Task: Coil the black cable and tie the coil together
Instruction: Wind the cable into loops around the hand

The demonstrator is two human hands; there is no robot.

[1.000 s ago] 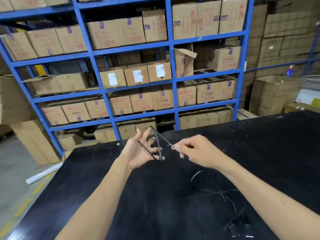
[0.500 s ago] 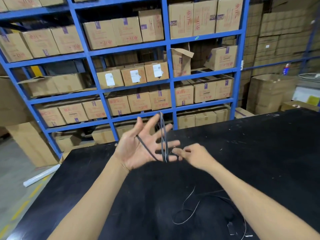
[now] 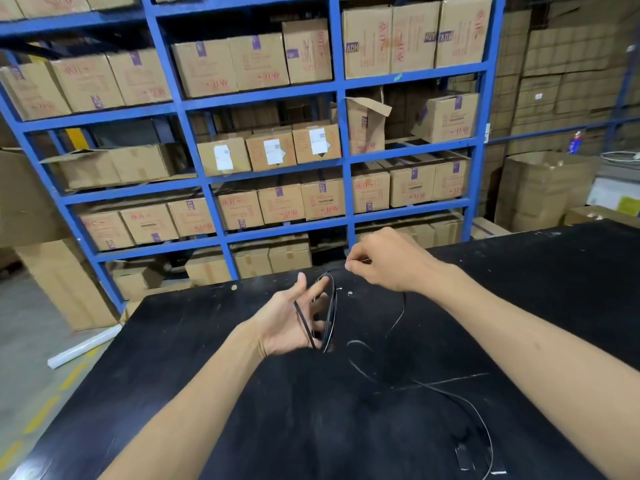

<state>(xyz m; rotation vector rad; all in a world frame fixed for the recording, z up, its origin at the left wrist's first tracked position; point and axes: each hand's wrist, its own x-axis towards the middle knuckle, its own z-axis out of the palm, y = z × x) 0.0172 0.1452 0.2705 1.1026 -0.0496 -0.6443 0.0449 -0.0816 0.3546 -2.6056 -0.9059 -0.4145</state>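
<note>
Head view gives me the left hand palm-up near the worktop's far edge, fingers straight and spread, black cable looped round them. I see the right hand pinching the strand; slack trails toward the near right corner.

Blue shelving packed with cardboard boxes stands behind a black table on a grey floor.

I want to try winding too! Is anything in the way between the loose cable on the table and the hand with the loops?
Nothing visible. The right hand pinches the cable just beyond the coil looped on the left hand, and the rest of it lies loose on the table.
</note>
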